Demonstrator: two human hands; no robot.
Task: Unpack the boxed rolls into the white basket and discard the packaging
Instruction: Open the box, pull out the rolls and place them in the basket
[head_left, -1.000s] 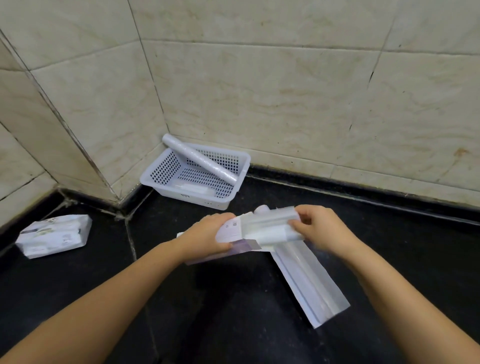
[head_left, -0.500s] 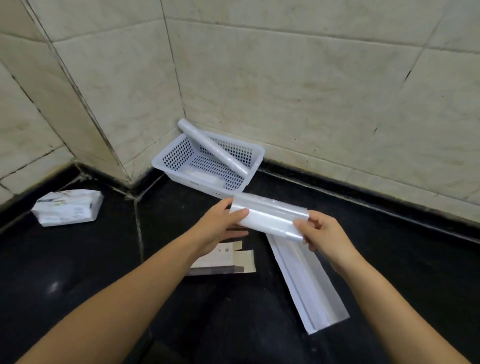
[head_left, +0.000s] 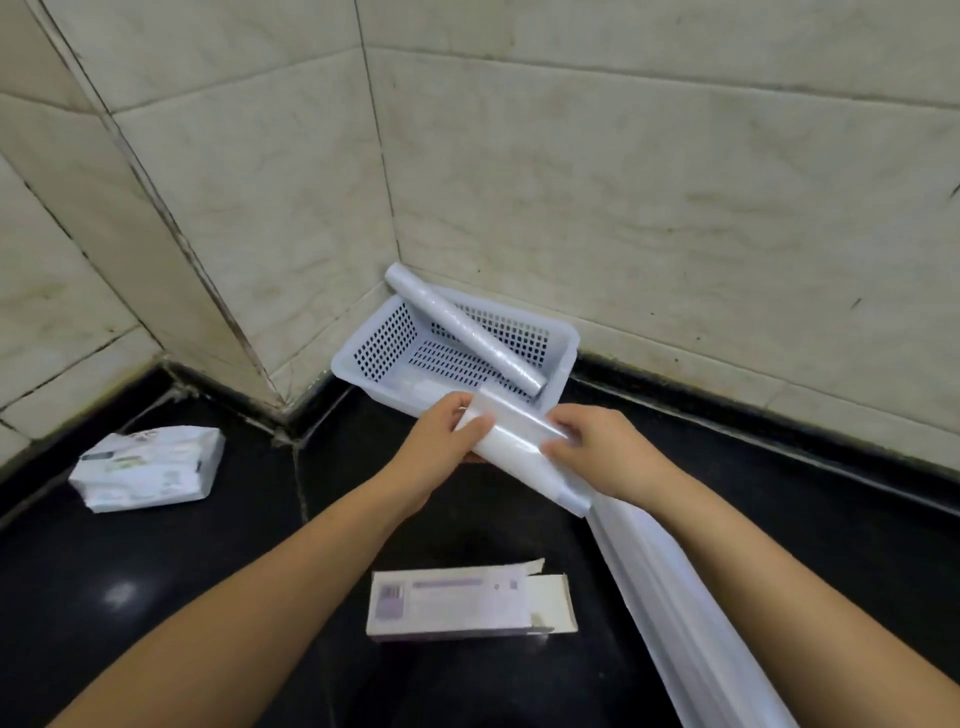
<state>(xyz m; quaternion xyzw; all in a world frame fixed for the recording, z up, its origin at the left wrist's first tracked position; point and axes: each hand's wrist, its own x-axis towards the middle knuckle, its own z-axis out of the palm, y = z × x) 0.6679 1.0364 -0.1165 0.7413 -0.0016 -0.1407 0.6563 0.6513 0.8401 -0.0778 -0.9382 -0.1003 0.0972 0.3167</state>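
Currently we have a roll (head_left: 511, 447) out of its carton and held in the air between both hands, just in front of the near rim of the white basket (head_left: 563, 358), which sits in the far corner of the floor (head_left: 779, 519) where the two tiled walls meet. We judge the step in hand to be the transfer of this roll into the basket; the unboxing of it looks finished, since the empty box (head_left: 470, 605) lies open-flapped on the floor nearer to us, well apart from the roll. Left hand (head_left: 441, 447) is curled around the roll's left end, thumb on top; right hand (head_left: 597, 452) pinches the right end with fingers over the film. Both forearms reach forward and converge, wrists roughly level. One longer roll (head_left: 462, 332) already rests slantwise in the basket, its upper end propped over the far-left rim. A long sleeve of clear plastic (head_left: 675, 597) trails on the floor from below the right hand toward the near right edge; whether it is joined to the held roll we cannot tell. Next move, in our judgement: carry the roll over the rim, lower it beside the slanted one, release, then gather box and plastic for disposal. A white soft pack (head_left: 150, 467) lies by the left wall, untouched.
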